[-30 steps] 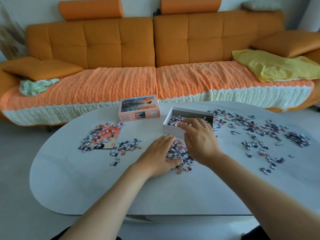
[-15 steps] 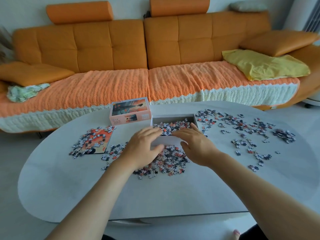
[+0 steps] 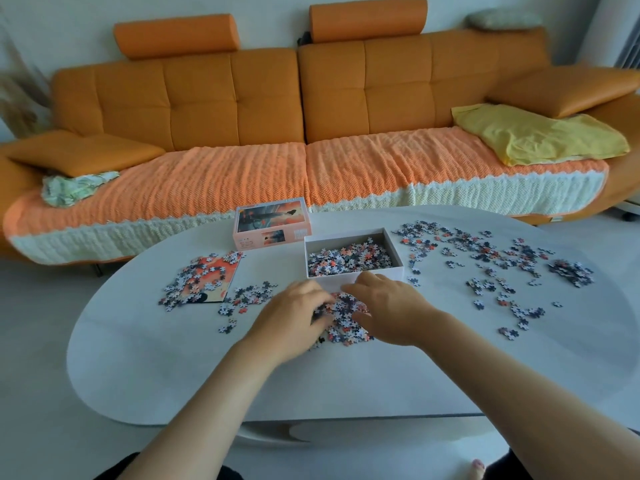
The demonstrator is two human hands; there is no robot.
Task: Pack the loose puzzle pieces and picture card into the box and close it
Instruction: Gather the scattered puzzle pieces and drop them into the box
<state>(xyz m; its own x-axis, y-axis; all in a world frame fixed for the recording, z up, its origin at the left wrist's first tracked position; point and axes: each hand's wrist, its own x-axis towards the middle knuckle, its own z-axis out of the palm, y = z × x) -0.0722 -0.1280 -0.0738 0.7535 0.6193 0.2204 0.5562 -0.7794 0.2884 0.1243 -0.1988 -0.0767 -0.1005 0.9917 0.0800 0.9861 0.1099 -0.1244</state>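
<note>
Left hand (image 3: 294, 320) palm down on the white desk (image 3: 207, 375), fingers bent into the near-left edge of a heap of puzzle pieces (image 3: 344, 318). It is blurred, so cannot tell if it grasps any pieces. Right hand (image 3: 391, 306) palm down on the heap's right side, fingers loosely curved over it and pointing left, thumb against the pieces; a released, cupping pose, nothing pinched. The heap sits between the two hands, just in front of the box.

Box (image 3: 367, 274) is an open white tray, upright, centre of the desk, partly filled with pieces (mixed orange, white, dark). Its front wall is just beyond the right hand's fingertips; contact unclear. Lid (image 3: 272, 228) lies printed side up behind and left of the box, close to its back-left corner. Picture card (image 3: 216, 271) lies flat on the left part of the desk, well apart from the box, with pieces strewn over it and around it. More loose pieces (image 3: 485, 258) are scattered across the right half of the desk, with a denser clump (image 3: 571, 271) at far right.

Orange sofa (image 3: 242, 98) behind the desk, yellow cloth (image 3: 540, 136) on its right seat.
</note>
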